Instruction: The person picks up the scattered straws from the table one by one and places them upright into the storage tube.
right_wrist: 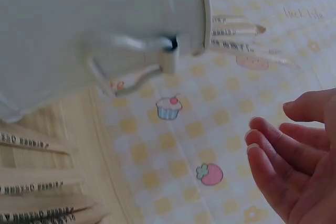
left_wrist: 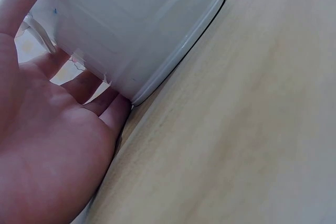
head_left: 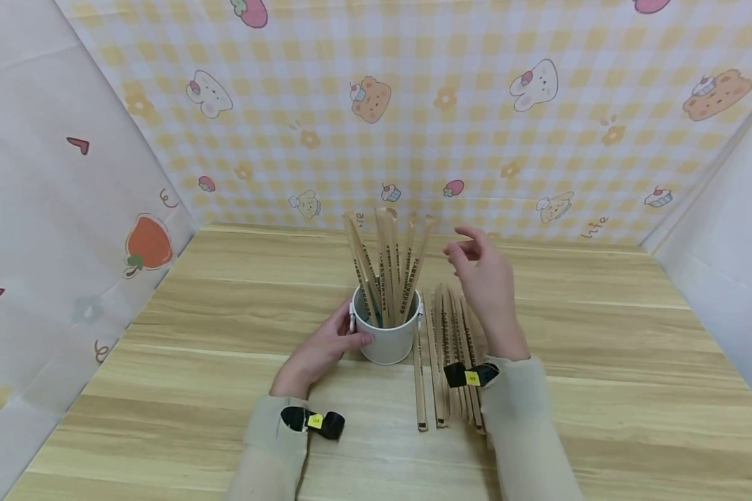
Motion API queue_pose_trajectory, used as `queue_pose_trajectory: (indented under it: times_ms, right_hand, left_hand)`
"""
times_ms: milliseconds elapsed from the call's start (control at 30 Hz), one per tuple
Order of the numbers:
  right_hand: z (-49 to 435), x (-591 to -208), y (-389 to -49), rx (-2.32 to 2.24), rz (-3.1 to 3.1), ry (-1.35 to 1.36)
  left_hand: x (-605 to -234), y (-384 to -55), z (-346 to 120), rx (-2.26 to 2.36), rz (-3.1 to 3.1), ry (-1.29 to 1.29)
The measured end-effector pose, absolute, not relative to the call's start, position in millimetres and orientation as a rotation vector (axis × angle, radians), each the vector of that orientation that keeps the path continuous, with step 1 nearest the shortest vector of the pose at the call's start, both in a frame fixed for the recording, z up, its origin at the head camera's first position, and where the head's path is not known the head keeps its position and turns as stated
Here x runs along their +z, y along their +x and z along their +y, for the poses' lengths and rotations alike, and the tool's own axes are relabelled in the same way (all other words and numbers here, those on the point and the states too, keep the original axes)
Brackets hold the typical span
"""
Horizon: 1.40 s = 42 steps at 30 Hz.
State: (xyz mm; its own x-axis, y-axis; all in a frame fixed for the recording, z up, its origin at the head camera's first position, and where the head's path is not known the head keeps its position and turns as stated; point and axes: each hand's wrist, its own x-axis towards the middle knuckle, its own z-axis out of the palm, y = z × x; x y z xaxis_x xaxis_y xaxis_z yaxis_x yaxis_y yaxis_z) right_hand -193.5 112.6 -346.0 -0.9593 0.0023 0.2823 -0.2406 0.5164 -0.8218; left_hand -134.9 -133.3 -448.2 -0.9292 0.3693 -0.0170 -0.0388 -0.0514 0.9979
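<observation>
A small white bucket (head_left: 387, 346) stands upright on the wooden table, several paper-wrapped chopsticks (head_left: 385, 268) leaning in it and fanning out above the rim. My left hand (head_left: 318, 349) holds its left side, thumb on the front wall and fingers around behind; in the left wrist view those fingers sit low by the base. To the right of the bucket, at about the height of the chopstick tops, my right hand (head_left: 490, 289) is raised with bent, relaxed fingers and nothing between them. In the right wrist view, the hand (right_wrist: 294, 166) is apart from the chopstick tips.
More wrapped chopsticks (head_left: 440, 376) lie in a loose row on the table right of the bucket, partly under the right forearm. One single pack (head_left: 420, 390) lies nearest the bucket. A checked cloth (head_left: 413, 139) hangs behind the table, with pale cloth at both sides.
</observation>
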Motion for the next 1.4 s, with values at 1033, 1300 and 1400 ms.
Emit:
queue_pose_trajectory:
  times_ms: [1033,1300,1400]
  right_hand:
    - [159.7,-410.8,-215.3,1.161,-3.192,0.147]
    - [156.7,-414.3,-216.6,1.148,-3.219,0.167]
    - [155.7,-415.3,-216.4,1.155,-3.224,0.176]
  left_hand:
    - [-449.9,-136.2,-133.2,2.072,1.927,0.358]
    - [-449.4,-135.4,-133.7,2.054,1.947,0.337]
    - [-449.5,-135.5,-133.6,2.051,1.949,0.336]
